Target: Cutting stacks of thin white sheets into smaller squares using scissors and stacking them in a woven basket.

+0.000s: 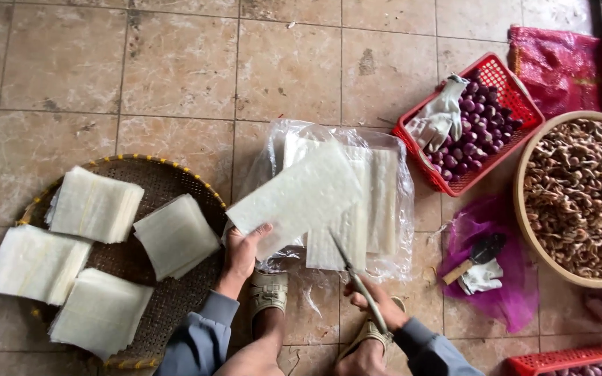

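Observation:
My left hand (pixel 244 251) grips a long stack of thin white sheets (pixel 294 198) by its near end, holding it out over the floor. My right hand (pixel 376 303) holds scissors (pixel 352 268), blades pointing up toward the lower edge of that stack. Under it lies a clear plastic bag (pixel 398 174) with more long white sheets (pixel 381 202). To the left, a round woven tray (pixel 168 188) carries several square stacks of cut white sheets (pixel 175 235).
A red basket (pixel 517 90) of purple shallots with a white glove on top sits at right. Beside it a round bowl (pixel 524 209) holds brown dried pieces. A knife (pixel 472 256) and cloth lie on a purple mesh bag. My sandalled feet are below.

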